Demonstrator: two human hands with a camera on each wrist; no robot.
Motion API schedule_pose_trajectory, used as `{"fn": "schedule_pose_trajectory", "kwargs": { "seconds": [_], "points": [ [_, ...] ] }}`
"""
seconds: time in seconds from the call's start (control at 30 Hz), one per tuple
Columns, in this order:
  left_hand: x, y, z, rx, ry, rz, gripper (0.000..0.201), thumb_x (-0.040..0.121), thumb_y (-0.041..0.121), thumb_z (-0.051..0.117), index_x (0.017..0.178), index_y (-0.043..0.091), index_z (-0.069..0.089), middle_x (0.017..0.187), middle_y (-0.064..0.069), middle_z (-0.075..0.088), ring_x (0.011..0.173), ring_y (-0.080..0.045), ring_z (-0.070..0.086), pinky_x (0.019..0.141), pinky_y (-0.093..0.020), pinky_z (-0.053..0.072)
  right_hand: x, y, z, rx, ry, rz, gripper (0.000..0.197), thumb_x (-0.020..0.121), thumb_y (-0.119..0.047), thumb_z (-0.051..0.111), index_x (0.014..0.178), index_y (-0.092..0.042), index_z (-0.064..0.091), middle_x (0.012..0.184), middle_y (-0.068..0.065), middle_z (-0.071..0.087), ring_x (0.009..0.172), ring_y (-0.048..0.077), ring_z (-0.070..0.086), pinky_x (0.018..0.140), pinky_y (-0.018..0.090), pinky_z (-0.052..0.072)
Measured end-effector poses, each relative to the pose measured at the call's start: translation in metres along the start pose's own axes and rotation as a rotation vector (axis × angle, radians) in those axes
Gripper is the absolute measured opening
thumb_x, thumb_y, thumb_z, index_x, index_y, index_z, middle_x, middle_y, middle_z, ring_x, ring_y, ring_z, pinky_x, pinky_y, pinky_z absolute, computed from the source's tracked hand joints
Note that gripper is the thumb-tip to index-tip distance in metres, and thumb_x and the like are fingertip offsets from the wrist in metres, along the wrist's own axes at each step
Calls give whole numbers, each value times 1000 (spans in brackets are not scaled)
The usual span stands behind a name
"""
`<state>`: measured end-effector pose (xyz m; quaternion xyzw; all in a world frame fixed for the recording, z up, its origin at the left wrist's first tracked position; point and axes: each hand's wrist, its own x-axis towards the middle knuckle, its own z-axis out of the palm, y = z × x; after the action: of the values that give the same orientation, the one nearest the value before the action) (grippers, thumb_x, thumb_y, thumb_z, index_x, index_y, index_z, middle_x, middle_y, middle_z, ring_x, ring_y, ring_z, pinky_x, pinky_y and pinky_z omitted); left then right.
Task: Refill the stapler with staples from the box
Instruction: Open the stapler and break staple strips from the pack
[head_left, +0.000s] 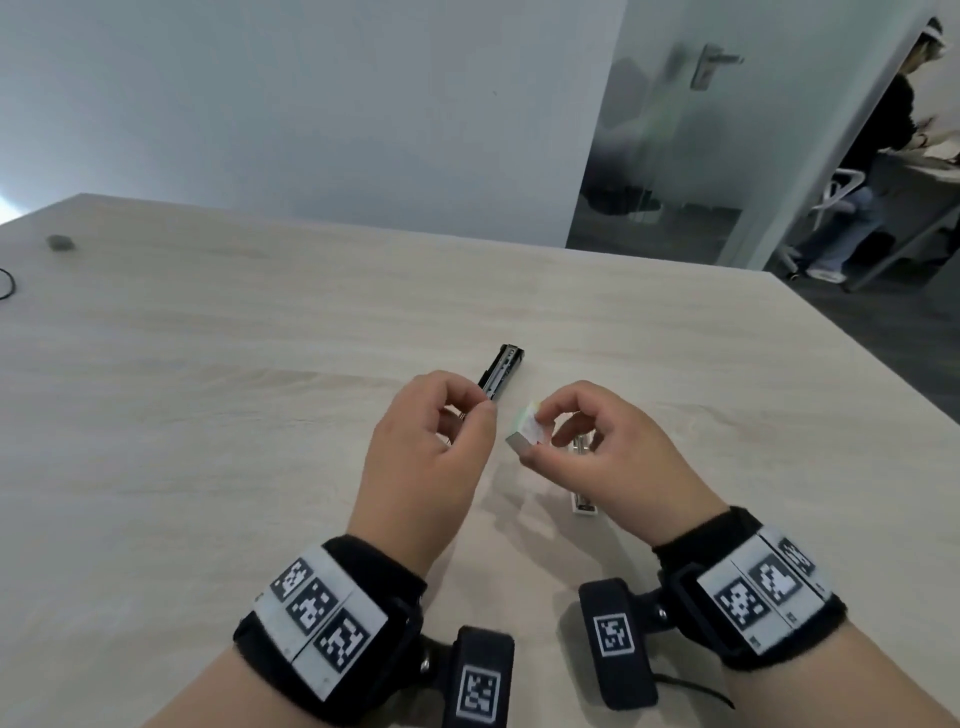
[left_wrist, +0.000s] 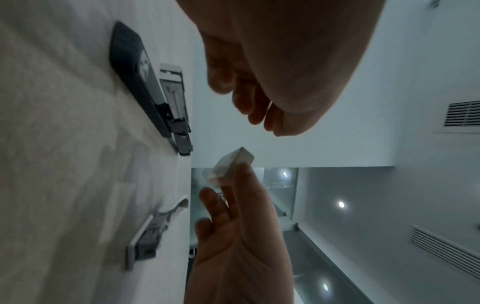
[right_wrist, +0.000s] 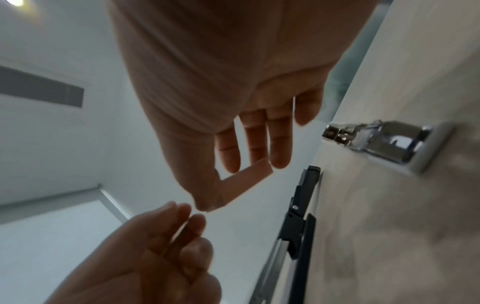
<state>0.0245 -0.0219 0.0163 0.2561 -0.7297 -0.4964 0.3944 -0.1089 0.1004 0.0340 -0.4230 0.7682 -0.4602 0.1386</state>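
- White cardboard, the staple box (head_left: 525, 435) sits pinched in your right hand (head_left: 587, 447), thumb and fingertips clamped on its edges, lifted clear of the table (head_left: 208, 389).
- Your left hand (head_left: 431, 441) hovers just beside the box, thumb and forefinger curled nearly together; whether they pinch anything, you cannot tell.
- Beyond your left hand the black stapler (head_left: 500, 371) lies opened flat, its long axis running away towards the table's far edge; your left hand is nearer to it.
- Under your right hand lies a chrome and white part (head_left: 583, 503), close to the near edge.
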Motion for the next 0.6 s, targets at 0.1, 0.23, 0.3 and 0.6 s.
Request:
{"fn": "schedule_pose_trajectory", "kwargs": {
  "seconds": [0.1,0.23,0.3,0.6],
  "points": [
    [-7,6,3,-176,-109,-151,9,94,26,65,87,32,66,69,12,65,51,-11,59,48,-31,45,-6,1,-1,124,-9,-21,27,75,-29,87,93,-34,68,73,-12,65,55,1,52,54,28,50],
    [-14,11,11,-376,-294,-384,14,98,26,61,111,23,64,76,7,73,67,-19,73,43,-32,50,-7,10,3,180,-55,-80,29,77,-17,87,95,-30,68,68,-27,61,57,3,54,56,19,45],
    [-14,10,14,-443,-341,-477,20,100,24,57,119,26,63,87,-7,76,72,-23,75,45,-32,53,-4,17,3,223,-73,-82,32,77,-14,87,97,-31,68,66,-24,61,58,6,55,56,15,45],
    [-10,1,19,-598,-355,-594,24,101,20,55,121,27,67,98,-12,78,65,-21,73,39,-24,45,-5,30,3,354,-99,-119,31,79,-25,77,105,-41,70,77,-17,68,66,14,58,59,23,47]
  ]
}}
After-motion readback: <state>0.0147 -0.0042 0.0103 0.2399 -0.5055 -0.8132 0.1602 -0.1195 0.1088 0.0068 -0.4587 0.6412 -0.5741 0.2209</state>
